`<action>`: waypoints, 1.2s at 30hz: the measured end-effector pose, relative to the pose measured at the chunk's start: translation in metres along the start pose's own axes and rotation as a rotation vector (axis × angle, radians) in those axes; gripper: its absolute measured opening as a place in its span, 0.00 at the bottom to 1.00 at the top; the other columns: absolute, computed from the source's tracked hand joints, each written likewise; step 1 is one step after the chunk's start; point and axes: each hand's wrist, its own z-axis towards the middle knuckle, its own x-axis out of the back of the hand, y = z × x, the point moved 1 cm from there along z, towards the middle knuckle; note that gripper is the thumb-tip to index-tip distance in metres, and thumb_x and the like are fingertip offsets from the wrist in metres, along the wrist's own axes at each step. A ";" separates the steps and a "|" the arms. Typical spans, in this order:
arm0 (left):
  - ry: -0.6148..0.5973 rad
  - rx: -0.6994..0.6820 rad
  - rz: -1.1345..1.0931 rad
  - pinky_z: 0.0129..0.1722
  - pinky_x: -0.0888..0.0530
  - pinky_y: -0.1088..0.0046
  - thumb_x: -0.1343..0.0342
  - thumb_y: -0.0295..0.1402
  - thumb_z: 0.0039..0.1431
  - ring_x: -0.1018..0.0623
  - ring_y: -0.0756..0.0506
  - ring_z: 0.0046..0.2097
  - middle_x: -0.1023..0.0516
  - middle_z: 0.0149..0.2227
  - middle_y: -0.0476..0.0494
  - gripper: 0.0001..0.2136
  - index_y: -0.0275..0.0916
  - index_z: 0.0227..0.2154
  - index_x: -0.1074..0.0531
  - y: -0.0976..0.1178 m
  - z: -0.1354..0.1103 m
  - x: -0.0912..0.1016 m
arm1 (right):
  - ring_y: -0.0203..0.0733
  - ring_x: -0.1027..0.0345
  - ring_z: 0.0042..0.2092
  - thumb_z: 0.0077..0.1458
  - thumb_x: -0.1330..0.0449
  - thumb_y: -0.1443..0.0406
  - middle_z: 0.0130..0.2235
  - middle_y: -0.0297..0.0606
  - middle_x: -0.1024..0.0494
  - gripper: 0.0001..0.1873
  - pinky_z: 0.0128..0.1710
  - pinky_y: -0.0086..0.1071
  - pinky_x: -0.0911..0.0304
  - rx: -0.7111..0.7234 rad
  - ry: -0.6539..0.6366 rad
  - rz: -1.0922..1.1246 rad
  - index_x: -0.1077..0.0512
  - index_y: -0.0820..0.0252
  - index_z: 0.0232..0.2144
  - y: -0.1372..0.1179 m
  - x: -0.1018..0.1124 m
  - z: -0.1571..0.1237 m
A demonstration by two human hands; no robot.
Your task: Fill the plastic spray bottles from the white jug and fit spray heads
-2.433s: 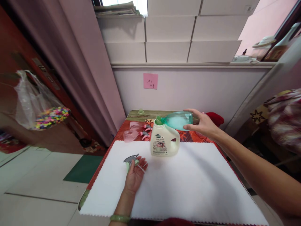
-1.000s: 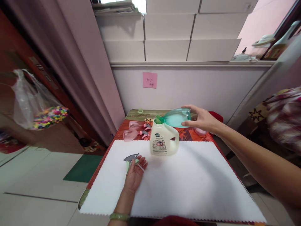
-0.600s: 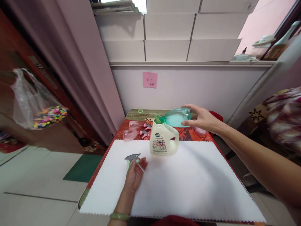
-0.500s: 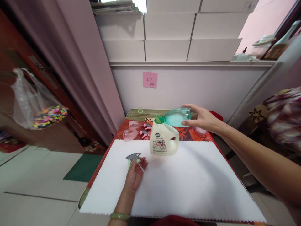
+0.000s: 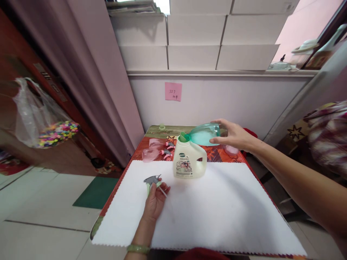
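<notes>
My right hand (image 5: 231, 135) grips the base of a translucent green bottle (image 5: 204, 134), which is tipped on its side. The bottle's neck rests at the green mouth of a cream detergent jug (image 5: 189, 160), and whitish liquid shows inside the bottle. Upright on the white mat, the jug has its handle toward the right. Left of it and nearer me, my left hand (image 5: 157, 196) is closed around a grey and pale green spray trigger head (image 5: 152, 181); its thin tube points down to the right.
Pink spray bottles (image 5: 151, 154) lie behind the mat on the left. Part of a pink item (image 5: 231, 150) shows at the right rear. A pale green cap (image 5: 162, 127) sits at the table's back edge. The white mat (image 5: 217, 216) covers the front of the table.
My left hand has turned the spray head slightly, its nozzle end shifting a little left and up. The bottle, jug and right hand stay almost where they were.
</notes>
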 end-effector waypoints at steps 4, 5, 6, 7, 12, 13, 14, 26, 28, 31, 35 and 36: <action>-0.010 0.005 -0.005 0.49 0.19 0.60 0.32 0.41 0.60 0.16 0.43 0.42 0.15 0.37 0.40 0.16 0.37 0.46 0.21 0.000 0.001 0.001 | 0.54 0.20 0.46 0.46 0.25 0.54 0.52 0.44 0.19 0.39 0.48 0.49 0.22 0.014 0.006 -0.016 0.29 0.50 0.60 -0.001 0.001 0.001; -0.011 0.003 -0.007 0.49 0.19 0.60 0.32 0.41 0.60 0.16 0.43 0.42 0.15 0.37 0.39 0.16 0.37 0.46 0.21 0.000 0.001 0.001 | 0.54 0.20 0.46 0.46 0.25 0.53 0.52 0.44 0.19 0.39 0.47 0.49 0.22 0.018 0.008 -0.017 0.29 0.50 0.59 -0.001 0.001 0.001; -0.011 0.002 -0.008 0.49 0.19 0.60 0.32 0.41 0.61 0.16 0.43 0.42 0.15 0.37 0.39 0.16 0.37 0.46 0.21 0.000 0.001 0.001 | 0.54 0.20 0.46 0.46 0.25 0.53 0.52 0.44 0.19 0.39 0.47 0.49 0.22 0.021 0.011 -0.017 0.28 0.49 0.59 -0.001 0.001 0.001; -0.011 0.002 -0.010 0.49 0.19 0.60 0.33 0.41 0.61 0.16 0.42 0.43 0.15 0.38 0.39 0.16 0.37 0.47 0.21 0.000 0.001 0.001 | 0.54 0.20 0.46 0.46 0.25 0.53 0.52 0.44 0.19 0.39 0.47 0.49 0.22 0.025 0.013 -0.017 0.28 0.49 0.59 0.000 0.001 0.002; 0.001 0.007 -0.010 0.49 0.19 0.60 0.34 0.41 0.62 0.16 0.42 0.42 0.15 0.38 0.38 0.15 0.37 0.46 0.21 0.000 0.001 0.000 | 0.57 0.20 0.47 0.45 0.24 0.52 0.52 0.43 0.18 0.39 0.47 0.52 0.22 0.039 0.031 -0.012 0.27 0.47 0.59 0.003 0.001 0.003; 0.003 0.007 -0.009 0.49 0.19 0.60 0.34 0.41 0.62 0.16 0.42 0.42 0.15 0.38 0.38 0.15 0.37 0.46 0.21 0.000 0.001 0.000 | 0.57 0.20 0.48 0.45 0.24 0.51 0.51 0.43 0.18 0.40 0.47 0.52 0.22 0.042 0.034 -0.013 0.27 0.47 0.59 0.003 0.001 0.004; 0.004 0.007 -0.008 0.49 0.19 0.60 0.34 0.41 0.62 0.16 0.42 0.42 0.15 0.38 0.38 0.15 0.37 0.46 0.21 0.000 0.001 0.000 | 0.58 0.20 0.48 0.45 0.24 0.51 0.51 0.43 0.18 0.40 0.48 0.53 0.22 0.045 0.037 -0.013 0.27 0.47 0.60 0.003 0.002 0.004; -0.001 0.005 -0.004 0.48 0.19 0.61 0.32 0.41 0.60 0.15 0.42 0.42 0.15 0.38 0.39 0.16 0.37 0.46 0.21 0.000 0.001 0.001 | 0.56 0.19 0.49 0.44 0.23 0.50 0.58 0.48 0.22 0.46 0.46 0.51 0.19 -0.009 0.012 0.106 0.33 0.51 0.62 0.001 0.001 0.006; -0.004 0.007 -0.011 0.49 0.19 0.61 0.33 0.41 0.61 0.15 0.42 0.42 0.15 0.38 0.39 0.15 0.37 0.46 0.21 0.000 0.001 0.001 | 0.56 0.20 0.49 0.43 0.23 0.50 0.56 0.47 0.21 0.44 0.46 0.51 0.19 -0.006 0.018 0.108 0.31 0.51 0.60 0.003 0.001 0.007; -0.005 0.010 -0.004 0.49 0.19 0.61 0.33 0.41 0.62 0.15 0.42 0.42 0.15 0.38 0.39 0.14 0.38 0.45 0.21 0.000 0.002 0.001 | 0.56 0.19 0.49 0.43 0.23 0.50 0.56 0.46 0.20 0.42 0.46 0.51 0.19 -0.002 0.026 0.110 0.30 0.52 0.58 0.004 0.001 0.008; -0.007 0.007 0.018 0.49 0.19 0.61 0.33 0.42 0.61 0.16 0.43 0.42 0.15 0.38 0.39 0.15 0.38 0.45 0.20 0.000 0.002 0.001 | 0.58 0.19 0.50 0.44 0.23 0.49 0.58 0.47 0.21 0.41 0.47 0.52 0.19 0.013 0.044 0.106 0.29 0.51 0.58 0.002 0.001 0.008; -0.008 0.004 0.020 0.49 0.19 0.61 0.33 0.42 0.61 0.16 0.43 0.42 0.15 0.38 0.39 0.15 0.38 0.45 0.20 0.000 0.002 0.001 | 0.59 0.20 0.50 0.44 0.23 0.49 0.58 0.47 0.21 0.41 0.47 0.52 0.19 0.016 0.049 0.104 0.28 0.51 0.58 0.002 0.001 0.008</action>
